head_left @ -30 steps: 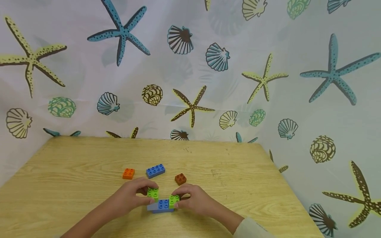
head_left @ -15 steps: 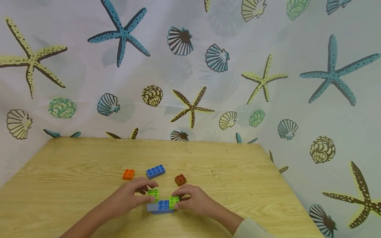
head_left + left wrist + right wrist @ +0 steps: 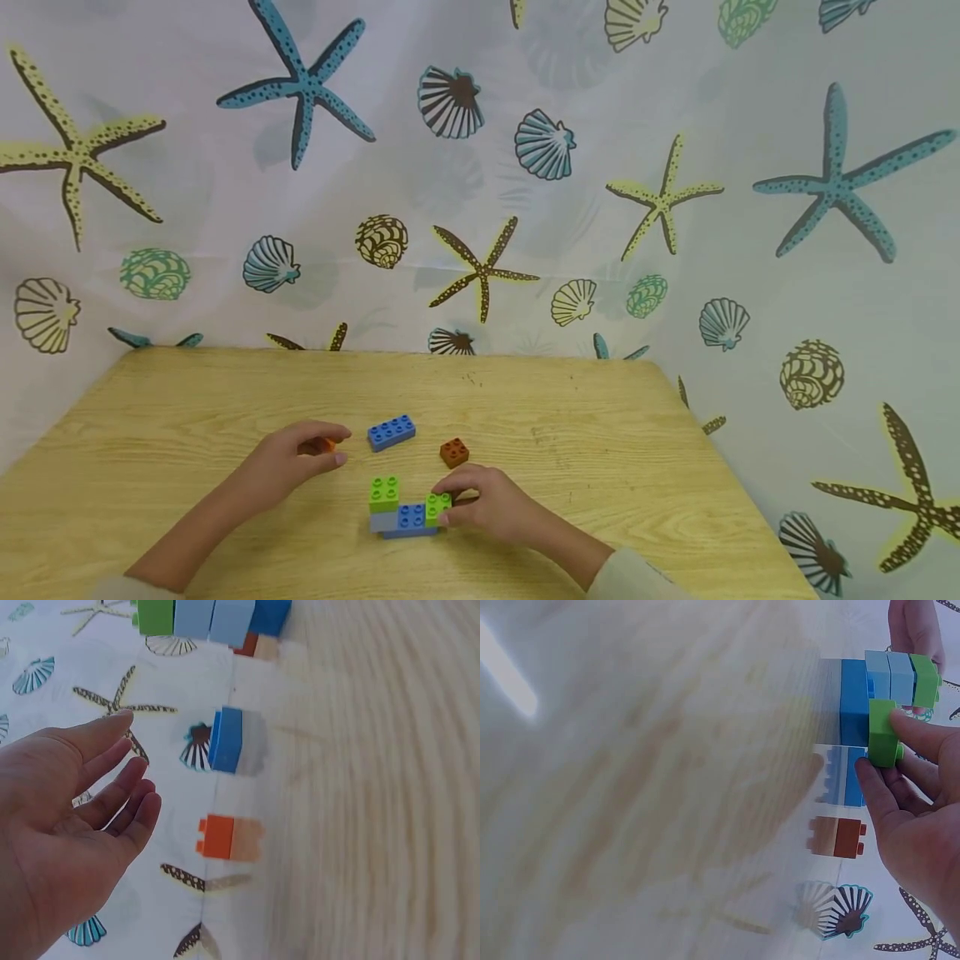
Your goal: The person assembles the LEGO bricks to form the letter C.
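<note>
My right hand (image 3: 491,508) pinches a green brick (image 3: 883,733) at the right end of a long blue brick (image 3: 411,518). On that brick's left end, two light blue bricks (image 3: 889,677) are stacked with another green brick (image 3: 384,493) on top. My left hand (image 3: 288,457) holds nothing; its fingers are loosely bent in the left wrist view. It hovers near an orange brick (image 3: 218,837), which stands on the table and is mostly hidden behind the fingers in the head view.
Behind the stack lie a second long blue brick (image 3: 392,432) and a brown brick (image 3: 454,452). The wooden table (image 3: 600,467) meets a curtain (image 3: 337,192) printed with starfish and shells at its back and right side.
The left hand has let go of the green brick on the stack and moved left and back to the orange brick. The right hand has stayed on its green brick.
</note>
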The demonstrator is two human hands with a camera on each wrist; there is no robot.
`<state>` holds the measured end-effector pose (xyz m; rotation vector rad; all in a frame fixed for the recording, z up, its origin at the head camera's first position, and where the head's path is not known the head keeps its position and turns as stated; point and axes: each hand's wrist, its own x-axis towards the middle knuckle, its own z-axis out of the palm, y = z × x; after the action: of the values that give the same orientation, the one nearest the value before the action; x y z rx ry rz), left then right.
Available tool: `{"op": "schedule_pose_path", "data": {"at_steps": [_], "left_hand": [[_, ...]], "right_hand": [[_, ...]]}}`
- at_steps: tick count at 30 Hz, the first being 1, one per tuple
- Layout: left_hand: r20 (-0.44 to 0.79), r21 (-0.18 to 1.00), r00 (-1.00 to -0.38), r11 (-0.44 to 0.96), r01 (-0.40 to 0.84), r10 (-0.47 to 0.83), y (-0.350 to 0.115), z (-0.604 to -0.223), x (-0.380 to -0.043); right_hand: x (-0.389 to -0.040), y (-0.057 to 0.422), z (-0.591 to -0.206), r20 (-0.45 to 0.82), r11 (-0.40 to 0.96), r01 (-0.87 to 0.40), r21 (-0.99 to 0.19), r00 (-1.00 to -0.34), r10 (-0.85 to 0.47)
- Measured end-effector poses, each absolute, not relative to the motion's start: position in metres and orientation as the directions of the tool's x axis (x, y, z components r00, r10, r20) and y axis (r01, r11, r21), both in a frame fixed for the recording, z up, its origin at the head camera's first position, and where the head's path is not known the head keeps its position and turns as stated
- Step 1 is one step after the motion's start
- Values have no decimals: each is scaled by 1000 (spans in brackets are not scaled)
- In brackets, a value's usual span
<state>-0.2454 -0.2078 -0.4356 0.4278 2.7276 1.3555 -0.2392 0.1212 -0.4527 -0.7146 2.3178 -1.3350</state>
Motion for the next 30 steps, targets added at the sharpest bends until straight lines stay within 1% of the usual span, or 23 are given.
{"op": "schedule_pose_path", "data": {"at_steps": [8,14,21,30], "left_hand": [[42,750,-972,636,183,229,-229,-450,-266],[11,747,-967,641,177,253,-237,-456,-277],[11,734,-958,649,203,286,-241,-462,-289],[-7,729,-955,655,199,298,-241,-463,-295]], "right_hand": [[-239,121,-452,-69,427,-243,-871,-801,-595],[-239,122,-452,-66,424,-242,-872,-802,-593],[-238,123,-451,-66,421,-241,-874,-801,-595],[-239,122,-452,-74,417,-226,-880,-803,-592]]}}
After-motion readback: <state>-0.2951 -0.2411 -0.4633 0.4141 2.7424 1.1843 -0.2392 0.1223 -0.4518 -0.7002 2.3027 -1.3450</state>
